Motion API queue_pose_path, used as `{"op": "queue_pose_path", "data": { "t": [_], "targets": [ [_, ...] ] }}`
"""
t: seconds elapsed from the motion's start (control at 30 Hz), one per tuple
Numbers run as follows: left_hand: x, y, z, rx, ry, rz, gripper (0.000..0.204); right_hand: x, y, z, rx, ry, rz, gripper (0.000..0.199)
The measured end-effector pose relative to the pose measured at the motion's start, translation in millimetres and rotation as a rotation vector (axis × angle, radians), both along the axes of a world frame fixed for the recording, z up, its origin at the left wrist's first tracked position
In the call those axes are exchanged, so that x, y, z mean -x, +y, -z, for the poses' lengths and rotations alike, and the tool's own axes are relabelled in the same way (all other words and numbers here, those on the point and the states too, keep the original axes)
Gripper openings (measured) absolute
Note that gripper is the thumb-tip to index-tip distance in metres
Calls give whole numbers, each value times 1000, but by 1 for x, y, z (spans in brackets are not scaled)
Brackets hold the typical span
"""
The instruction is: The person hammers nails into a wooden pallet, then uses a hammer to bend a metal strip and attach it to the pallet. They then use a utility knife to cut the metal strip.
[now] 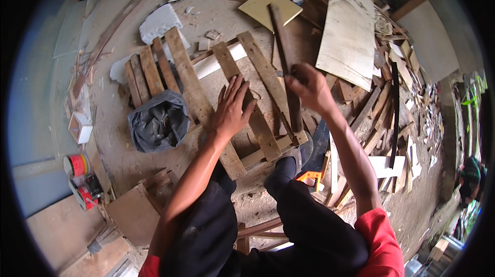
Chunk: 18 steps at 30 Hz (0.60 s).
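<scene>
Left hand (233, 108) lies flat, fingers spread, pressing on a rough wooden pallet (206, 78) lying on the dusty floor. Right hand (308, 85), its grip closed around a long dark slat (284, 55), holds it across the pallet. Steady downward pressure should keep the weathered, splintery boards from shifting. A crumpled grey bag (157, 122) lies left of the flat hand.

The dusty floor (129, 158) carries a wooden pallet (206, 78), a grey plastic bag (157, 122), a pale plywood sheet (346, 35), two small cans (80, 174) and many wood scraps (381, 112).
</scene>
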State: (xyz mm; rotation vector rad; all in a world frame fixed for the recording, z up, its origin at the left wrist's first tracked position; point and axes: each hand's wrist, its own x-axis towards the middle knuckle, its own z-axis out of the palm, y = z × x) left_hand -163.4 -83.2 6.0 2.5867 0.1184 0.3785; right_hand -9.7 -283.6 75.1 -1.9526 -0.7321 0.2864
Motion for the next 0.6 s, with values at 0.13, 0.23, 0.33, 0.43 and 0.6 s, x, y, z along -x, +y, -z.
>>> {"op": "queue_pose_path", "data": {
  "t": [0.13,0.23,0.33,0.43,0.6],
  "targets": [
    [-3,3,1,38,-83,-18,55,47,15,14,153,-185,-138,34],
    [-1,1,2,52,-95,-32,55,59,27,17,361,-304,-121,34],
    [-1,1,-1,76,-94,-24,57,63,33,28,369,-461,-99,33],
    [-2,1,2,68,-103,-26,58,65,40,34,426,-508,-121,29],
    [-2,1,7,46,-102,-29,58,68,49,39,467,-599,-128,24]
  ]
}}
